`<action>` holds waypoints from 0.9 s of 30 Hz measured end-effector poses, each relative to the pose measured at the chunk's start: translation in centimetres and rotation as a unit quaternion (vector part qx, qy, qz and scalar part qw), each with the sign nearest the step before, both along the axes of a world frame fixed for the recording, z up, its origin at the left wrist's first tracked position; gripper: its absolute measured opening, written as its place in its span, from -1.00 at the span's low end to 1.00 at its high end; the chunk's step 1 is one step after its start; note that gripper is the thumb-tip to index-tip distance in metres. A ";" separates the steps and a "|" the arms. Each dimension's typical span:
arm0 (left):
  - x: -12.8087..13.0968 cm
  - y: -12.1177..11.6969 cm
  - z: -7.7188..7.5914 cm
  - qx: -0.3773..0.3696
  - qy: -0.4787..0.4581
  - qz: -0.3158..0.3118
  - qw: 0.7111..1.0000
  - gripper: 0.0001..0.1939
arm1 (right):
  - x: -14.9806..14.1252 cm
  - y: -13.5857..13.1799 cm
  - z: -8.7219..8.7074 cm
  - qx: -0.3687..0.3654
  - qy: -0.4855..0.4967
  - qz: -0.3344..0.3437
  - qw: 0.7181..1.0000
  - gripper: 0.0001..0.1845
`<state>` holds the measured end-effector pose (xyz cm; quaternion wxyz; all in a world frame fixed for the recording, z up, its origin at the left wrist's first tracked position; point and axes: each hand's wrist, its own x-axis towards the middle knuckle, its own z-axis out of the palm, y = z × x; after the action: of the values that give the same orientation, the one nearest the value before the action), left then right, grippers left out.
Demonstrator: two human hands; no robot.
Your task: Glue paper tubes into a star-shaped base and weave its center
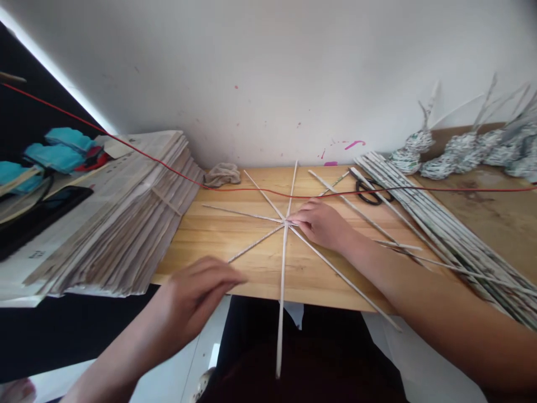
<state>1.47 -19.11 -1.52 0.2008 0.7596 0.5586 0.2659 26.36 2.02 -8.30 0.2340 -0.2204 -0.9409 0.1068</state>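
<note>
Several thin rolled-paper sticks [283, 268] lie crossed like spokes on the wooden board, meeting at one centre point. My right hand [321, 224] is at that crossing, its thumb and fingers pinched on the sticks there and partly hiding the joint. Left of the lower spoke, my left hand [201, 296] hovers over the board's front edge, near the end of the lower-left stick. Its fingers are pressed together, and I cannot make out whether anything thin is between them. One long spoke reaches past the board's front edge toward my lap.
Stacked newspaper sheets [126, 224] stand left, with a black phone [50, 210] on top. A crumpled cloth [222, 174] lies by the wall. Black scissors [369, 193] and a bundle of paper sticks [428, 224] lie right, near woven paper pieces [457, 154]. A red cord [260, 189] crosses the view.
</note>
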 end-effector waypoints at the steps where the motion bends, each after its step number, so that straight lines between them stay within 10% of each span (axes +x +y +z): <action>1: 0.8 2.0 -0.1 0.017 0.010 -0.007 1.000 -0.72 | 0.0 0.0 -0.1 -0.002 0.004 -0.005 1.000 -0.72; 10: 5.2 12.8 -4.8 0.073 0.061 0.033 0.995 -0.78 | 0.0 0.0 -0.1 0.005 -0.029 -0.029 0.999 -0.71; 27: 6.3 13.2 -6.6 0.085 0.113 0.056 0.988 -0.72 | 0.0 0.7 -0.3 0.011 0.004 0.007 1.000 -0.70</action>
<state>7.81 -5.94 -8.11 0.0560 0.7666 0.5949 0.2352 26.35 2.68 -8.57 0.2399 -0.2110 -0.9424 0.0989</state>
